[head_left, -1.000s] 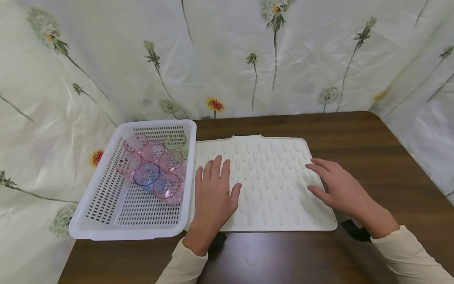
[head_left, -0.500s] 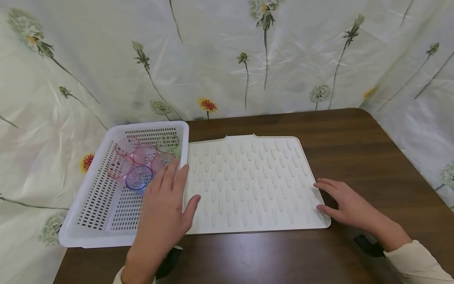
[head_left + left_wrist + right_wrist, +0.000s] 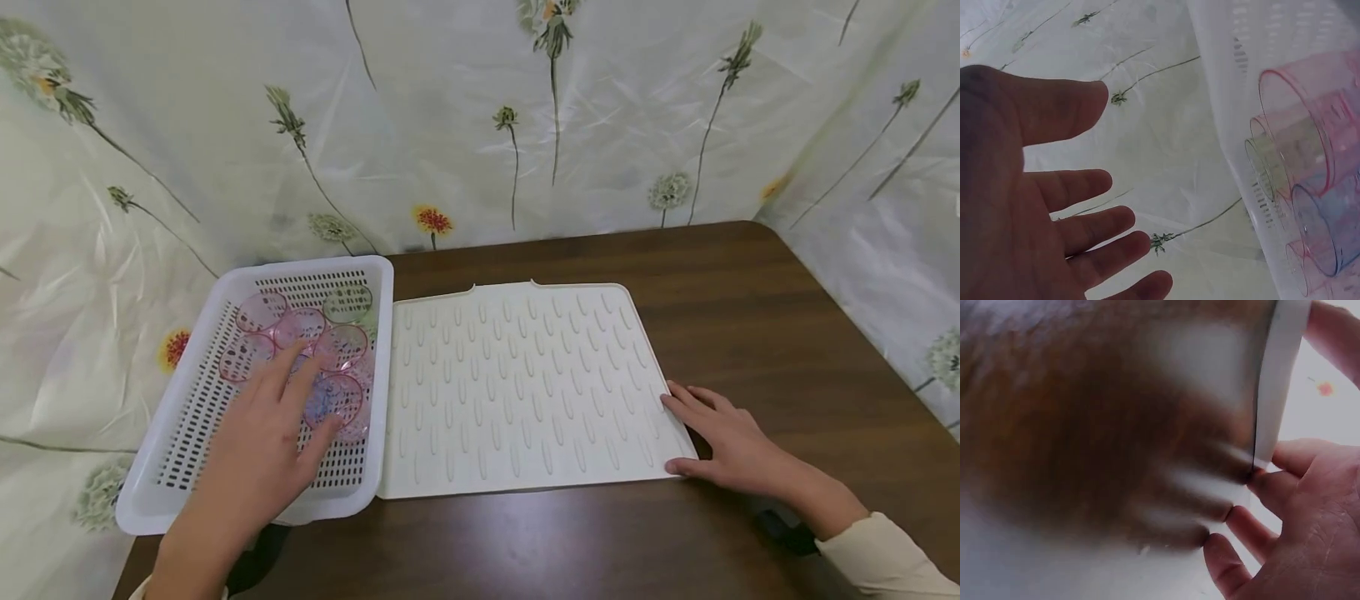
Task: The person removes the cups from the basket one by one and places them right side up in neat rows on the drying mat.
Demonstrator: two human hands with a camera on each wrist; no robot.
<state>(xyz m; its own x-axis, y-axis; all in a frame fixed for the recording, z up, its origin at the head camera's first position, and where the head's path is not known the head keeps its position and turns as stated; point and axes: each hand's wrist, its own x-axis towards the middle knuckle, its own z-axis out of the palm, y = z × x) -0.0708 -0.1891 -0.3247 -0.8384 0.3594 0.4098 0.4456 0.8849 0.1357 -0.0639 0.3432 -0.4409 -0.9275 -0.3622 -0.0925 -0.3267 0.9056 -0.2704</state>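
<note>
My left hand hovers over the white plastic basket, fingers spread, holding nothing. Inside the basket stand several clear tumblers with coloured tints: pink tumblers, a green tumbler at the back and a blue tumbler. In the head view my hand hides most of the blue one. The left wrist view shows the open palm of that hand apart from the tumblers. My right hand rests at the right edge of a white ridged mat, its fingertips touching that edge and the table.
The basket and the mat lie side by side on a dark brown wooden table. Behind and at the sides hangs a pale curtain printed with flowers. The basket's raised rim surrounds the tumblers.
My left hand has moved left from above the mat to over the tumblers. The right hand has come down onto the mat's right edge. The view has shifted slightly.
</note>
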